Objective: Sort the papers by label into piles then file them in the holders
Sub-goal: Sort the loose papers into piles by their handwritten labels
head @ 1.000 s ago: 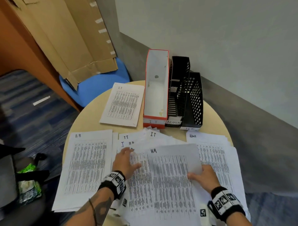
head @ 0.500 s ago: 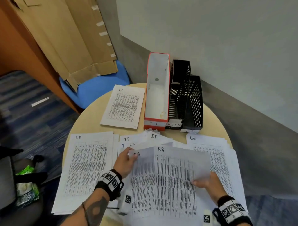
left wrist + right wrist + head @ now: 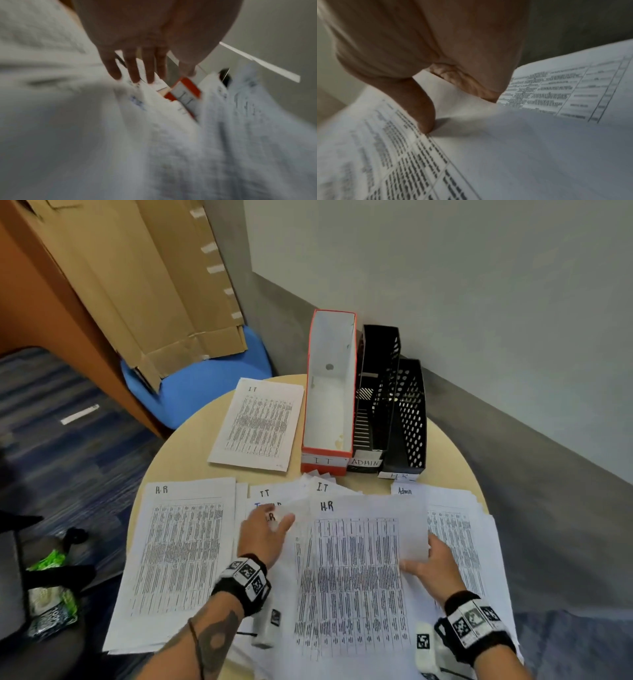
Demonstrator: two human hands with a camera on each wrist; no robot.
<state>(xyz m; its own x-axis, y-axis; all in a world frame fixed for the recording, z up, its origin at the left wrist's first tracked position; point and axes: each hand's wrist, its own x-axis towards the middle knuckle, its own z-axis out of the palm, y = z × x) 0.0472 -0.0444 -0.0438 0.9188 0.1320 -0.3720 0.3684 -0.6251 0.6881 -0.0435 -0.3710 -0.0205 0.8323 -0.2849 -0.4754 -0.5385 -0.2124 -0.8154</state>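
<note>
I look down at a round table (image 3: 191, 440) covered in printed sheets. My right hand (image 3: 420, 557) pinches the right edge of a sheet labelled HR (image 3: 359, 570), thumb on top (image 3: 426, 121) and fingers underneath, lifting it off the middle pile. My left hand (image 3: 270, 525) lies flat with straight, spread fingers (image 3: 142, 73) on the mixed middle pile (image 3: 274, 494), where IT labels show. An HR pile (image 3: 181, 559) lies at the left, an IT pile (image 3: 260, 422) at the back and an Admin pile (image 3: 459, 542) at the right.
Three holders stand at the back of the table: a red one marked IT (image 3: 329, 392), a black one marked ADMIN (image 3: 376, 392) and a black one marked HR (image 3: 407, 419). A blue chair (image 3: 198, 385) with cardboard (image 3: 137, 285) is behind, and a wall lies to the right.
My right hand has lifted the HR sheet and carried it up and forward over the middle pile. My left hand has shifted slightly left on the papers.
</note>
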